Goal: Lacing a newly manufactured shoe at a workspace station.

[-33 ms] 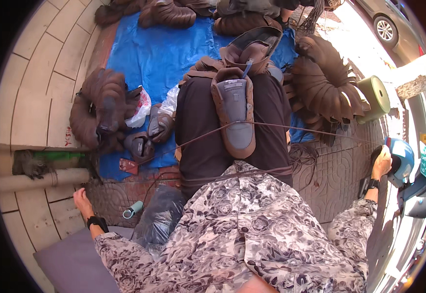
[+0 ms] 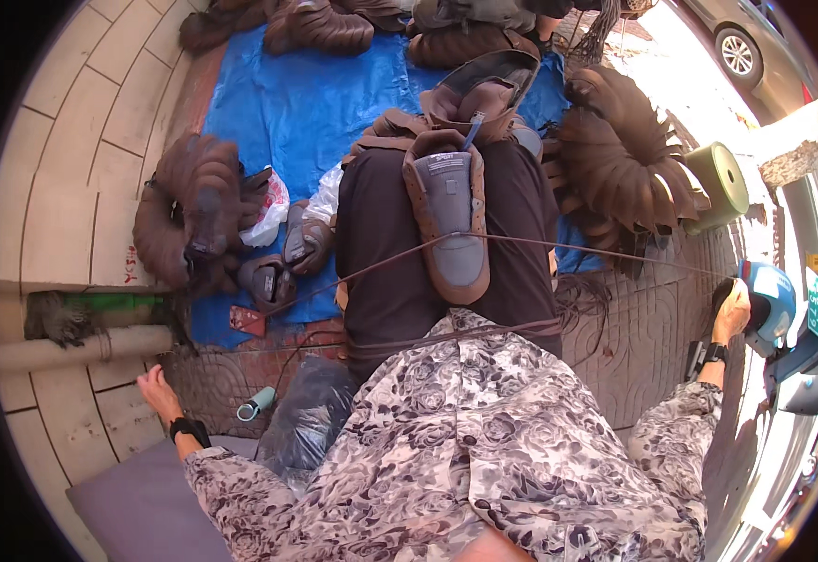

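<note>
A brown shoe (image 2: 451,211) lies sole up on my lap, its grey sole facing the camera, between my knees in black trousers (image 2: 386,272). Brown thread (image 2: 606,253) runs taut from the shoe's middle out to both sides. My right hand (image 2: 733,314) is stretched far to the right, fist closed on one thread end. On the other side, my left hand (image 2: 158,387), with a black wristband, is pulled out low over the paving, closed on the other thread end (image 2: 334,281). A floral garment (image 2: 484,440) covers my arms and chest.
A blue tarp (image 2: 306,103) ahead holds piles of brown shoe parts (image 2: 193,211) and more shoes (image 2: 320,28). A fan of brown soles (image 2: 615,155) and a green roll (image 2: 720,183) lie right. A dark plastic bag (image 2: 311,417), a grey cushion (image 2: 137,510) and a wooden pole (image 2: 81,347) are left.
</note>
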`<state>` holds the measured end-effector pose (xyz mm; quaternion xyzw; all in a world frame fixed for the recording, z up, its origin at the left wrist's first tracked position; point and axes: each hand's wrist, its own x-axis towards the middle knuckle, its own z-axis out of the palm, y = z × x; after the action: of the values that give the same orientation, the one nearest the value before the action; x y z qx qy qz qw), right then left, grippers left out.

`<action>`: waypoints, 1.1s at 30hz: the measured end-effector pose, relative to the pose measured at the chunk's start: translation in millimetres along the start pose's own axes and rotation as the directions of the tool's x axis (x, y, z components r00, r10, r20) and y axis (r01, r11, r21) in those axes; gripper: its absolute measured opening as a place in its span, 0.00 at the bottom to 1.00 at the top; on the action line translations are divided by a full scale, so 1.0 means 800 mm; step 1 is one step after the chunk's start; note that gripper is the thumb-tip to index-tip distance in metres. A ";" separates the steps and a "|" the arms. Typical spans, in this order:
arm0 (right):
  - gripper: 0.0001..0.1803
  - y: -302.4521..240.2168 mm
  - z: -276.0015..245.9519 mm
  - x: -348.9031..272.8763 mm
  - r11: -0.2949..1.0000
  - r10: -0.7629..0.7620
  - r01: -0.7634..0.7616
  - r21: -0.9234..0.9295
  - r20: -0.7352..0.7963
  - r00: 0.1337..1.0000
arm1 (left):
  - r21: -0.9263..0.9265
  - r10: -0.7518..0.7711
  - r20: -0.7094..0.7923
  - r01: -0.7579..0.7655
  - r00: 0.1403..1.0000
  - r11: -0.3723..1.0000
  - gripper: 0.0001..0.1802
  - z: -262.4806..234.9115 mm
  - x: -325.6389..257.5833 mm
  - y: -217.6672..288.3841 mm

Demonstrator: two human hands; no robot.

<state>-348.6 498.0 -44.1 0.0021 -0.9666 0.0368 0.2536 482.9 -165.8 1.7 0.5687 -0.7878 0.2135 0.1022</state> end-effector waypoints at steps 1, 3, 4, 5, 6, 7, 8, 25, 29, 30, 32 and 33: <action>0.14 0.006 0.008 -0.005 0.975 0.067 -0.078 0.207 0.060 0.996 | -0.004 0.004 0.000 -0.004 1.000 1.000 0.10 0.005 -0.004 0.008; 0.17 0.011 0.027 -0.025 0.661 0.080 -0.128 0.740 0.100 0.992 | -0.202 -0.266 -0.031 0.254 0.964 0.946 0.11 0.014 0.000 0.025; 0.16 0.009 0.038 -0.035 0.374 0.245 -0.308 0.875 0.228 0.942 | -0.181 -0.244 -0.032 0.234 0.969 0.955 0.12 0.023 0.010 0.033; 0.16 -0.014 0.046 -0.050 0.024 0.345 -0.430 0.903 0.396 0.851 | -0.263 -0.217 -0.017 0.205 0.976 0.943 0.13 0.024 0.019 0.043; 0.16 -0.044 0.045 -0.054 -0.068 0.294 -0.458 0.886 0.457 0.840 | -0.345 -0.193 -0.002 0.180 0.981 0.921 0.14 0.028 0.028 0.062; 0.17 -0.075 0.038 -0.057 -0.148 0.248 -0.480 0.865 0.502 0.829 | -0.556 -0.264 0.112 0.281 0.958 0.783 0.16 0.022 0.049 0.113; 0.17 -0.120 0.027 -0.063 -0.093 0.152 -0.488 0.868 0.496 0.855 | -0.665 -0.235 0.102 0.242 0.967 0.706 0.17 0.011 0.065 0.151; 0.05 -0.447 -0.099 -0.219 0.236 -0.793 -0.107 0.966 0.255 0.553 | -0.875 0.773 0.266 0.481 0.576 -0.058 0.11 -0.154 0.110 0.661; 0.06 -0.453 -0.103 -0.217 0.247 -0.781 -0.149 0.958 0.287 0.554 | -0.921 0.833 0.271 0.381 0.482 0.079 0.10 -0.154 0.094 0.679; 0.07 -0.453 -0.106 -0.217 0.295 -0.767 -0.176 0.939 0.343 0.543 | -0.922 0.824 0.295 0.369 0.483 0.114 0.11 -0.158 0.090 0.680; 0.07 -0.452 -0.106 -0.216 0.342 -0.750 -0.204 0.917 0.397 0.529 | -0.931 0.829 0.315 0.320 0.462 0.176 0.11 -0.168 0.095 0.679; 0.08 -0.452 -0.105 -0.216 0.350 -0.753 -0.208 0.913 0.406 0.518 | -0.935 0.832 0.335 0.268 0.442 0.234 0.11 -0.170 0.096 0.680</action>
<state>-148.6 141.0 -30.6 0.3451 -0.7588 0.4907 -0.2536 -64.5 -27.1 33.9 0.2197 -0.7919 -0.5688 -0.0329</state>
